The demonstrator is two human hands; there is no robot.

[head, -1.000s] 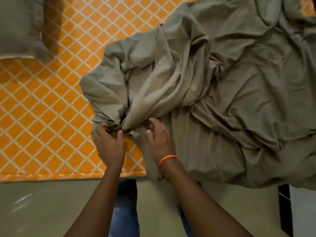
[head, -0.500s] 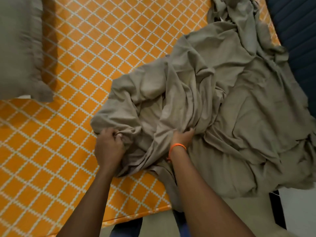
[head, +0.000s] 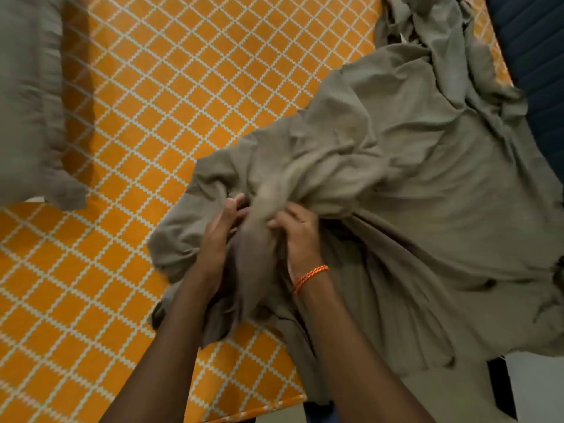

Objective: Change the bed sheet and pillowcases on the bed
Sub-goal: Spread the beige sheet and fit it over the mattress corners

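Hands closed together, right hand (head: 300, 230) gripping sheet (head: 396, 184)

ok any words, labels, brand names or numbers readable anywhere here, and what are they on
None: no word, label, brand or number can be read in this view.
Grey sheet: plain cloth, no tag showing; the left hand and right hand hold a bunched fold of it.
Orange cover: only a white diamond lattice, no lettering.
Grey pillow: blurred, nothing printed that shows.
Orange wristband: a braided pattern, no text.
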